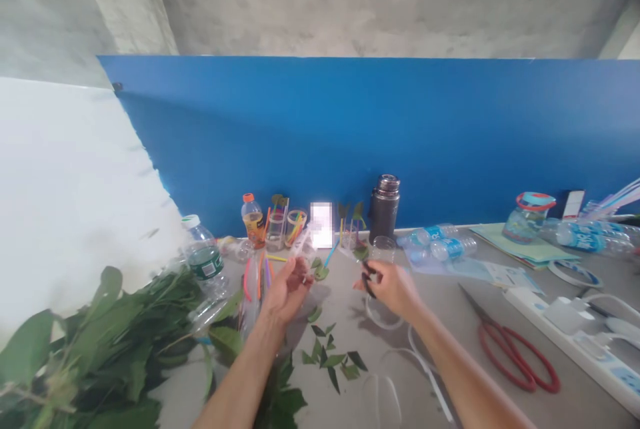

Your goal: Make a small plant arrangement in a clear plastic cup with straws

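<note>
My right hand (390,288) has its fingers through the black handles of a small pair of scissors (369,277), whose blades point away from me beside a green leaf (361,253). My left hand (289,290) is palm up with curled fingers, and what it holds, if anything, I cannot make out. Just past its fingertips is another green leaf (321,273). Between my forearms lie several cut leaf pieces (330,357). Cut-off clear cups with colored straws and leaves, such as this cup (275,232), stand behind my hands.
A leafy pile (110,342) covers the left side, near a green-labelled bottle (205,259). At the back are an orange-capped bottle (253,221) and a dark thermos (385,209). Red-handled scissors (515,349) and a power strip (575,342) lie at right, with water bottles (450,248) behind.
</note>
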Available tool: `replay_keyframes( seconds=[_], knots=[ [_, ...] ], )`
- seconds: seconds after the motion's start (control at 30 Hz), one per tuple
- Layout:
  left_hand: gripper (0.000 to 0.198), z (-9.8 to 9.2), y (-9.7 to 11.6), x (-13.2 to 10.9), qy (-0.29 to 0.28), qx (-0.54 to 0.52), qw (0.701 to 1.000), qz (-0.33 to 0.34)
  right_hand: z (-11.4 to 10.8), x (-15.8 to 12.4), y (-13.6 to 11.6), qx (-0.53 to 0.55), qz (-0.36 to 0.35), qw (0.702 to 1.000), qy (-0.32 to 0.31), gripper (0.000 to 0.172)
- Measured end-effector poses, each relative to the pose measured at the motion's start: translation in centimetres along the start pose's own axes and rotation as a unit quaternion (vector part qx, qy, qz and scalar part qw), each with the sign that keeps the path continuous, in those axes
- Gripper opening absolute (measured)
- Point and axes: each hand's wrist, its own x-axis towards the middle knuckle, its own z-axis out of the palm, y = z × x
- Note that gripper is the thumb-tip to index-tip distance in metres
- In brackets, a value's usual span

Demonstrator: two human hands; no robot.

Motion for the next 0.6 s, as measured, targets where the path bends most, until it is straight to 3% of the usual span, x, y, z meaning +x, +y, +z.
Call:
replay_keyframes(
  seconds=[0.1, 0.17, 0.27, 0.37, 0.47, 0.6],
  knots=[
    [0.009, 0.2, 0.3, -0.2, 0.006, -0.003, 1.0, 0.011, 0.7, -0.2, -0.2, -0.115, 0.01, 0.981, -0.159, 0.019],
    [0.011, 0.0, -0.7, -0.4, -0.006, 0.011, 1.0, -0.012, 1.2, -0.5, -0.3, -0.148, 0.004, 0.968, -0.203, 0.017],
    [0.017, -0.4, -3.2, -0.9, -0.03, 0.054, 0.996, -0.066, 1.9, -0.9, -0.4, -0.182, -0.013, 0.96, -0.214, 0.014],
    [0.024, -0.6, -5.0, -1.3, -0.06, 0.094, 0.991, -0.068, 2.3, -1.1, -0.7, -0.203, 0.002, 0.956, -0.21, 0.014],
    [0.03, -0.4, -5.4, -1.7, -0.068, 0.132, 0.987, -0.064, 2.7, -1.3, -1.2, -0.218, 0.035, 0.96, -0.174, 0.018],
    [0.035, 0.1, -5.3, -2.1, -0.071, 0.169, 0.982, -0.03, 3.5, -1.5, -1.7, -0.212, 0.027, 0.964, -0.157, 0.021]
  ],
)
